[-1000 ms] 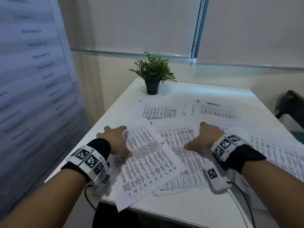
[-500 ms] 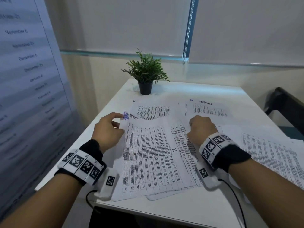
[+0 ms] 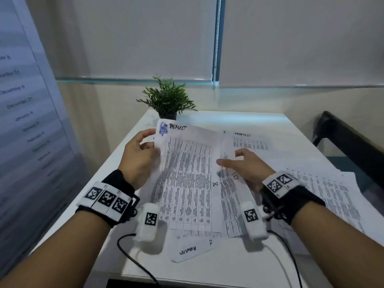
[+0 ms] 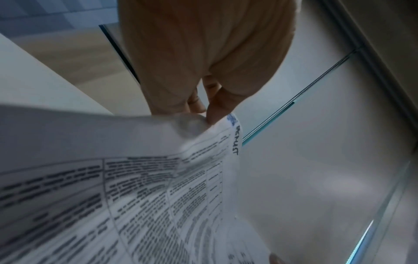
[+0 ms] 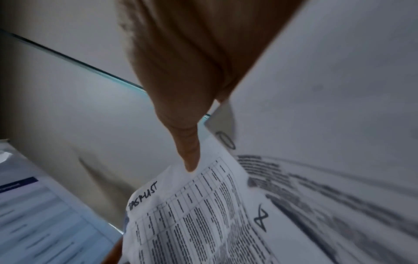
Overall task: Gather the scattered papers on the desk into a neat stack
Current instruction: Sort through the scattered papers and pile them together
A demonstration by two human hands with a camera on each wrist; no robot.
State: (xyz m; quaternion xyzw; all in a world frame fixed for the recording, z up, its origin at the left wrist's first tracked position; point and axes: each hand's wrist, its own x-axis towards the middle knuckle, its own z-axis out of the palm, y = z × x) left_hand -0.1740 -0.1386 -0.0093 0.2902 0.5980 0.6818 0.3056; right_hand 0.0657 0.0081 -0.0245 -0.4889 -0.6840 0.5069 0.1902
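Printed sheets lie overlapped on the white desk (image 3: 234, 265). The top sheet (image 3: 187, 175), headed TASKLIST with a blue scribble, is raised at its far end. My left hand (image 3: 150, 141) pinches its far left corner, and the left wrist view shows thumb and fingers (image 4: 203, 110) closed on that corner. My right hand (image 3: 228, 157) grips the pile's right edge, its thumb (image 5: 190, 160) lying on the top sheet (image 5: 192, 214) and the fingers under a sheet marked 10 (image 3: 234, 177). More sheets lie at the far middle (image 3: 249, 142), at the right (image 3: 332, 196) and near the front (image 3: 193, 249).
A small potted plant (image 3: 167, 100) stands at the desk's far edge, just behind the raised sheet. A dark chair (image 3: 349, 146) is off the right side. A board with dates (image 3: 22, 113) stands to the left. Wrist-camera cables hang over the front edge.
Both hands went from lying on the papers to gripping them. The top sheet was turned straight and its far end has come up off the desk.
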